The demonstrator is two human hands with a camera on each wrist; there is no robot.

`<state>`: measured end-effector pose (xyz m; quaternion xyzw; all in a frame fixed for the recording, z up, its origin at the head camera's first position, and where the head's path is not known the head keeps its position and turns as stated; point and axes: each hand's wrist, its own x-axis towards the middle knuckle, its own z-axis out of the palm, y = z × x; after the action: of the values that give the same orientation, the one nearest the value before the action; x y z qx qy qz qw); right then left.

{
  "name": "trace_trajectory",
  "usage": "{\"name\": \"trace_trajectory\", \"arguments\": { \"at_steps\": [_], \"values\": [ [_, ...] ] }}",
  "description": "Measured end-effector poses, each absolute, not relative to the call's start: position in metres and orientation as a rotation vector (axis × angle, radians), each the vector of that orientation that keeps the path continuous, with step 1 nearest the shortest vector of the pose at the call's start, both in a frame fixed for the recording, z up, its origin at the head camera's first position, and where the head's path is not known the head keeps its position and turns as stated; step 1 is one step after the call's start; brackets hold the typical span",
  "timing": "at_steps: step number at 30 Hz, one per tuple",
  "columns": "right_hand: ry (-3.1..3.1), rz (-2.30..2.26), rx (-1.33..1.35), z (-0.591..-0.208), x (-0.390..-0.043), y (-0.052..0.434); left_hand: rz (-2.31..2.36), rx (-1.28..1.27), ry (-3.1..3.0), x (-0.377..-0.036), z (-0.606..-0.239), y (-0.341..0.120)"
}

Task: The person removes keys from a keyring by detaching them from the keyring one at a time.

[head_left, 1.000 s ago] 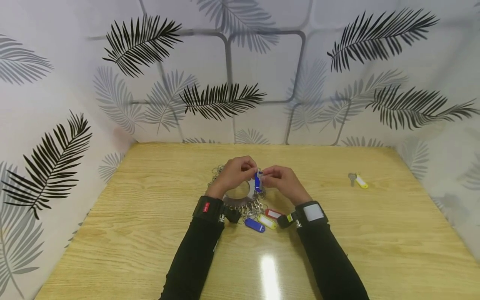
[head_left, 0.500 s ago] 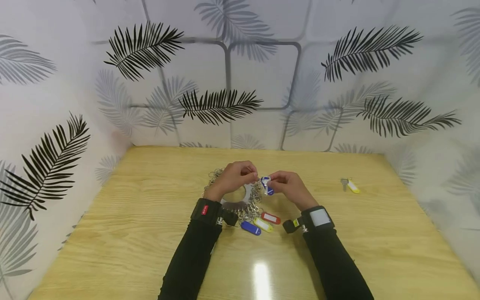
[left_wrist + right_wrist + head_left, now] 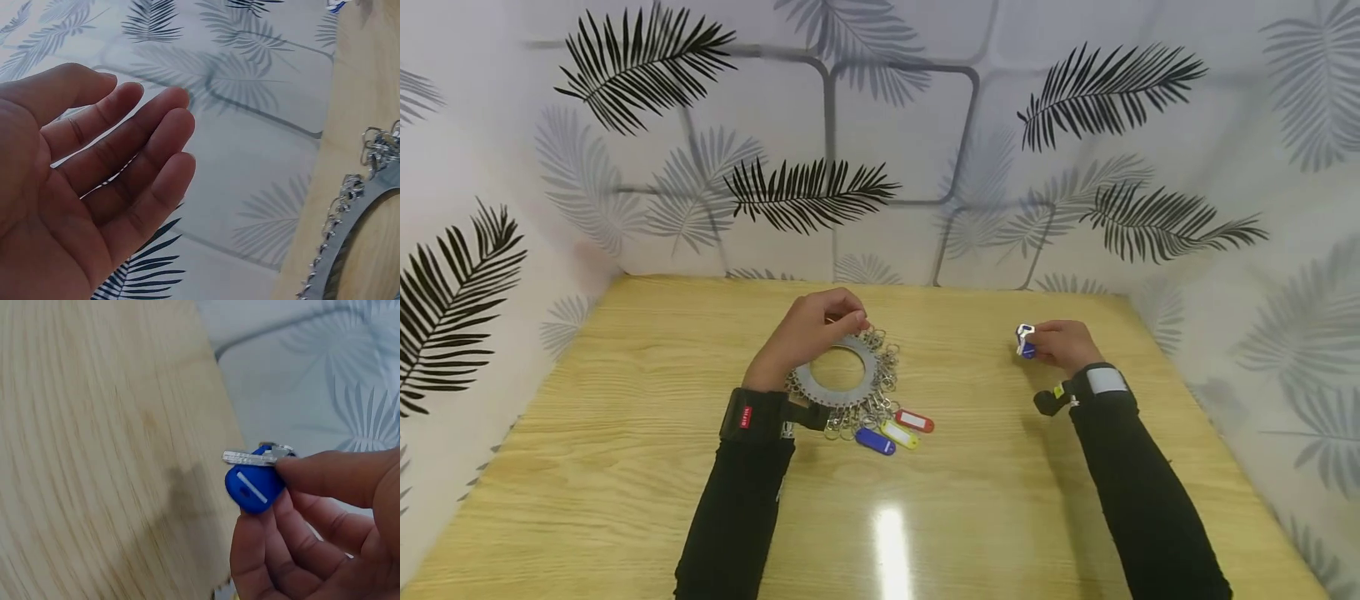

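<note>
Right hand (image 3: 1063, 343) is out wide, well apart from the ring, pinching a blue-tagged key (image 3: 1024, 342) in its fingertips. The right wrist view shows the detail: thumb pressed on the silver key blade (image 3: 250, 457), blue tag (image 3: 253, 486) hanging just under it, above the wooden surface (image 3: 94, 456). The head view gives the left hand (image 3: 808, 333) over the far edge of the toothed key ring (image 3: 835, 379); its wrist view shows the fingers (image 3: 125, 162) straight and loose, holding nothing. Near its wrist lie red (image 3: 916, 421), yellow (image 3: 898, 433) and blue (image 3: 876, 441) tags.
</note>
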<state>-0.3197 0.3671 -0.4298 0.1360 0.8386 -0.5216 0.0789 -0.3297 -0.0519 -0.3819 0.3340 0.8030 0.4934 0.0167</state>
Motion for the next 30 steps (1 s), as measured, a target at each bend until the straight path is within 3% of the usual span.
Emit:
{"name": "trace_trajectory", "arguments": {
  "at_steps": [13,24,30],
  "values": [
    [2.588,-1.304,0.702,-0.441,-0.339,0.4,1.55,0.995,2.508,-0.325,-0.376,-0.058],
    [2.902,-0.625,0.598,-0.438,-0.338,0.395,1.567,1.041,2.453,-0.32,-0.362,-0.053],
    [3.084,-0.643,0.552,-0.435,-0.327,0.367,1.561,1.048,2.45,-0.299,-0.338,-0.058]
  ]
}}
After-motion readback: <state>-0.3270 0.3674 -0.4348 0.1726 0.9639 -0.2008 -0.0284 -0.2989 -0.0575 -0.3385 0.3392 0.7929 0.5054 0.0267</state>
